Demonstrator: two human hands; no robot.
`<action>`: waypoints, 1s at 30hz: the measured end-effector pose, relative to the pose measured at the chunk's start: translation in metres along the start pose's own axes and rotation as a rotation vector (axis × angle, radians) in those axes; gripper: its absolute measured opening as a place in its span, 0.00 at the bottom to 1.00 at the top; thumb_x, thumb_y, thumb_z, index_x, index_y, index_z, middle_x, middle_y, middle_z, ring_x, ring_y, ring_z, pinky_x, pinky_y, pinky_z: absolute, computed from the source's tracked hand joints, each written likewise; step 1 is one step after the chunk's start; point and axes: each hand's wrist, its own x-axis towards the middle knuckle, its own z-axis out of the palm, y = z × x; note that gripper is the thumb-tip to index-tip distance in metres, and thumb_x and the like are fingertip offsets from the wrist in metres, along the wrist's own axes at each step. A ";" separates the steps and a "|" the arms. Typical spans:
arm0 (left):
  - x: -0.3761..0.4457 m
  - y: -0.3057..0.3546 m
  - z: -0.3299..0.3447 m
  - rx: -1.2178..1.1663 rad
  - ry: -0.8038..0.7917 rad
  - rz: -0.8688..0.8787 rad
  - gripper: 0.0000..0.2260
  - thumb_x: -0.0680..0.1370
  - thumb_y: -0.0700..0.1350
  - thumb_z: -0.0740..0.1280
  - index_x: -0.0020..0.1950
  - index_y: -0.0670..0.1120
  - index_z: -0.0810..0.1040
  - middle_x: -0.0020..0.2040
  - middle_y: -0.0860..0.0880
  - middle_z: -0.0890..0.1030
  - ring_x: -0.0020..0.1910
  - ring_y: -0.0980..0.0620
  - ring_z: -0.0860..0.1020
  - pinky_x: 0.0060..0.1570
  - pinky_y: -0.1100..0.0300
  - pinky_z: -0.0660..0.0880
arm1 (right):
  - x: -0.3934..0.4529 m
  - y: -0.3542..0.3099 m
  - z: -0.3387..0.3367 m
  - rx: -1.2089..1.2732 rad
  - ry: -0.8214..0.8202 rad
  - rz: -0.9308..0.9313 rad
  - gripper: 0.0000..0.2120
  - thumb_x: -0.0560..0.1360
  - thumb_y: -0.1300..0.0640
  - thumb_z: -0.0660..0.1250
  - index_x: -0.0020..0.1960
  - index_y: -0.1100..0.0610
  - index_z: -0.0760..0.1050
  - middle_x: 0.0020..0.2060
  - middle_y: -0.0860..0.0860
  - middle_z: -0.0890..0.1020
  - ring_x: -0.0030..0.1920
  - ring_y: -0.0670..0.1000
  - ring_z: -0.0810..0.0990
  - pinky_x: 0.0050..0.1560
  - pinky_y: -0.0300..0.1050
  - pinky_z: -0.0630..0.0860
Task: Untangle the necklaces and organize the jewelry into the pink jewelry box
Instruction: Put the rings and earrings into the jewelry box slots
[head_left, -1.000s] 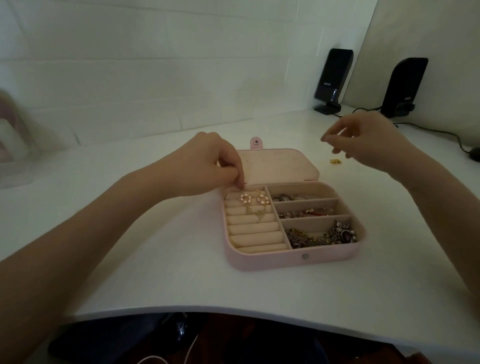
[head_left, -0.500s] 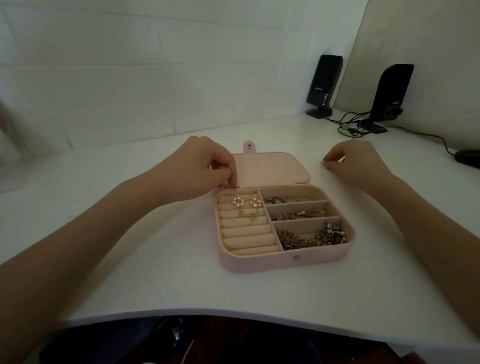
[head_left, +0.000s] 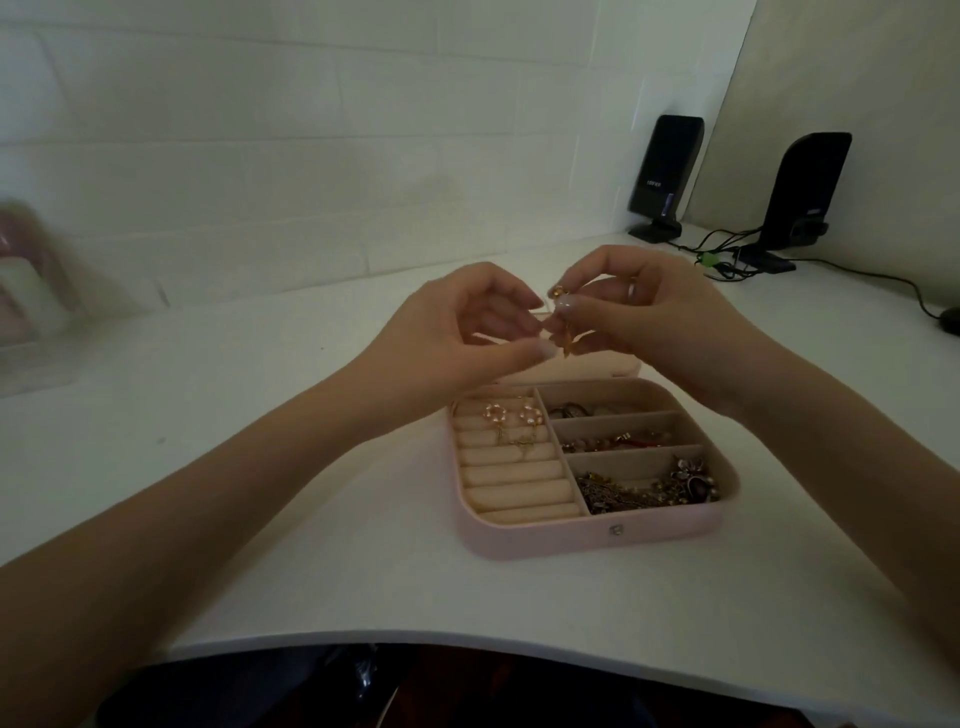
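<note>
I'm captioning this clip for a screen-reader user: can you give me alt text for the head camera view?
Two hands, left hand and right hand, pinch a small gold earring together above an open pink jewelry box on a white table. The box holds pearl hoop earrings on its ring rolls and tangled jewelry in its side compartments.

both forearms reach forward and angle inward, so the hands meet in mid-air. the left hand (head_left: 457, 332) has its fingers curled, thumb stretched toward the other hand's fingertips. the right hand (head_left: 639, 322) faces it, thumb and forefinger pinched together, the other fingers bent behind. fingertips of the two hands are almost touching, wrists raised.
</note>
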 end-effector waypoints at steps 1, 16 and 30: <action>0.000 -0.001 0.002 -0.026 -0.018 -0.007 0.16 0.65 0.46 0.77 0.50 0.48 0.77 0.45 0.50 0.85 0.45 0.54 0.83 0.49 0.60 0.79 | -0.002 -0.001 0.003 -0.002 -0.017 -0.010 0.04 0.71 0.61 0.70 0.46 0.59 0.78 0.36 0.53 0.85 0.37 0.49 0.84 0.40 0.39 0.81; 0.000 -0.002 0.005 -0.134 0.093 0.018 0.02 0.74 0.40 0.71 0.44 0.43 0.78 0.35 0.47 0.84 0.36 0.50 0.84 0.37 0.61 0.79 | -0.004 -0.001 0.005 -0.083 -0.045 -0.016 0.05 0.72 0.59 0.70 0.47 0.58 0.79 0.31 0.51 0.83 0.31 0.45 0.80 0.34 0.33 0.77; 0.003 -0.003 0.003 -0.173 0.041 -0.076 0.07 0.72 0.37 0.71 0.45 0.47 0.77 0.43 0.49 0.83 0.45 0.51 0.83 0.42 0.61 0.80 | -0.004 -0.003 0.009 -0.059 0.008 -0.045 0.02 0.74 0.63 0.68 0.47 0.61 0.78 0.35 0.56 0.84 0.32 0.47 0.80 0.39 0.38 0.79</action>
